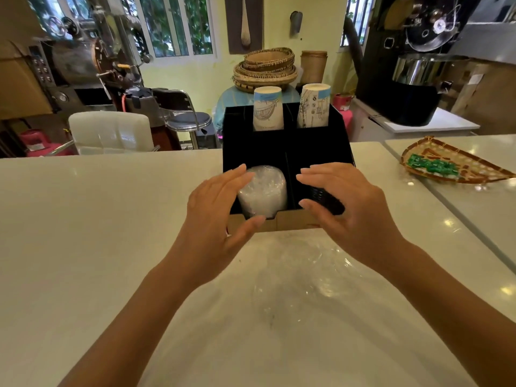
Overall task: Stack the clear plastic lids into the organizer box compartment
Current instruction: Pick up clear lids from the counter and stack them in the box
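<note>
Both hands are hovering spread and empty at the box's near edge, the left hand (215, 208) cupping beside the lids (262, 191) without clearly touching, the right hand (349, 208) over dark lids (325, 198). Clear lids are sitting stacked in the box (251, 146)'s near-left compartment, mid-bench (111, 219). They are probably light, slippery and crushable, best gripped around the stack's sides. Printed cups (268, 108) are standing behind; their writing is unreadable.

1. Your right hand (349, 208) covers most of the black lids (326, 201) in the organizer box (251, 146).
2. Your left hand (215, 219) hides the clear lid stack's (264, 191) left side.
3. The picture's bottom edge crops your forearms.
</note>
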